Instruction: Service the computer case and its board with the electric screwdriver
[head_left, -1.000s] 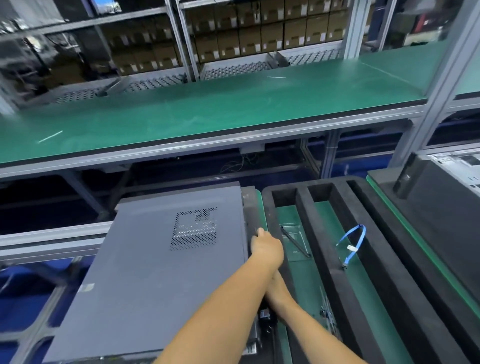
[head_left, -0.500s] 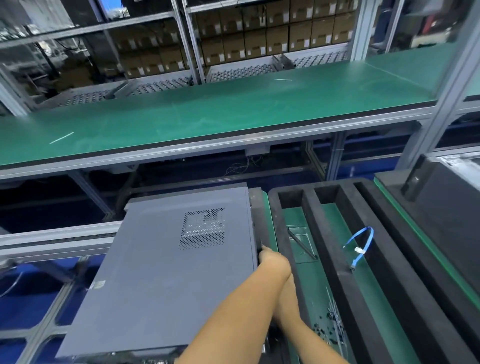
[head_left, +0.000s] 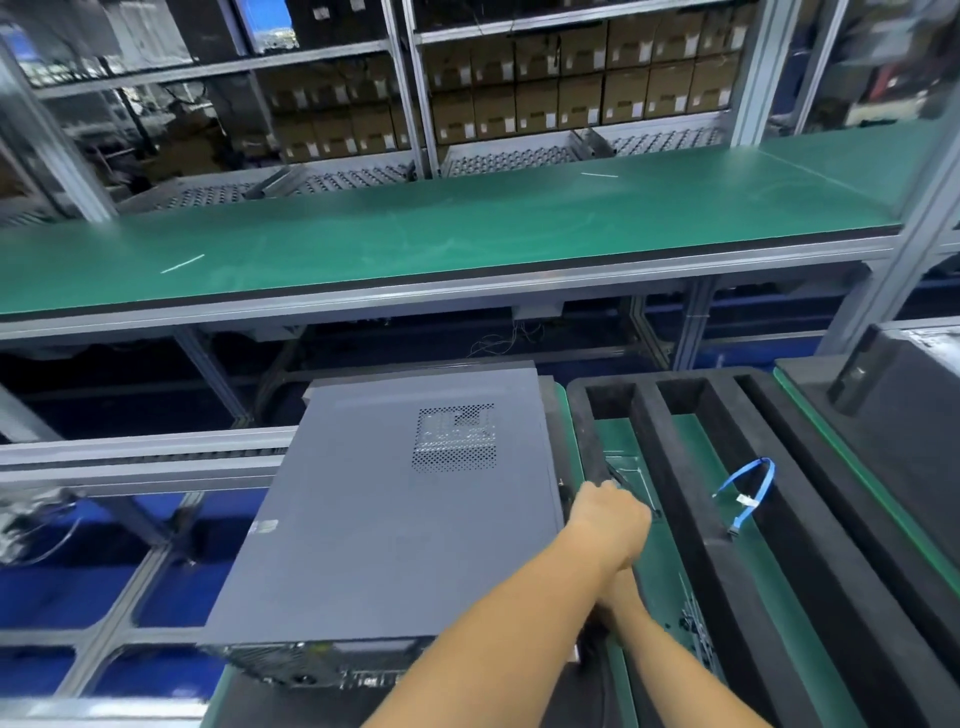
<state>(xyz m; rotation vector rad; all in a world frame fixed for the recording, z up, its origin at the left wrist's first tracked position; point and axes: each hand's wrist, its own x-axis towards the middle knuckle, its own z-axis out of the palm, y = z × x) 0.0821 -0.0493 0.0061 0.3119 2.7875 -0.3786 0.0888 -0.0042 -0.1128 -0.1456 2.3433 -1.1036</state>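
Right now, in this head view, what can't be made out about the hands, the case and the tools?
- Left hand fingers: curled over the computer case right edge, hidden behind the hand.
- Right hand: mostly covered by the left forearm; its hold cannot be told.
- Electric screwdriver: not identifiable anywhere.
- Case's board: hidden under the closed side panel.
- Small parts in the foam tray: too small to identify.
- Case's near end: partly behind the forearm.

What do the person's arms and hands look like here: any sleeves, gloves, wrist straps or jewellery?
Both forearms are bare as far as the frame shows: no sleeve edge or cuff is in view. The left hand has no glove, ring, watch or wrist strap showing. The right hand is mostly hidden under the left forearm; the part that shows is also ungloved, with no wristband. No markings or cables on either arm.
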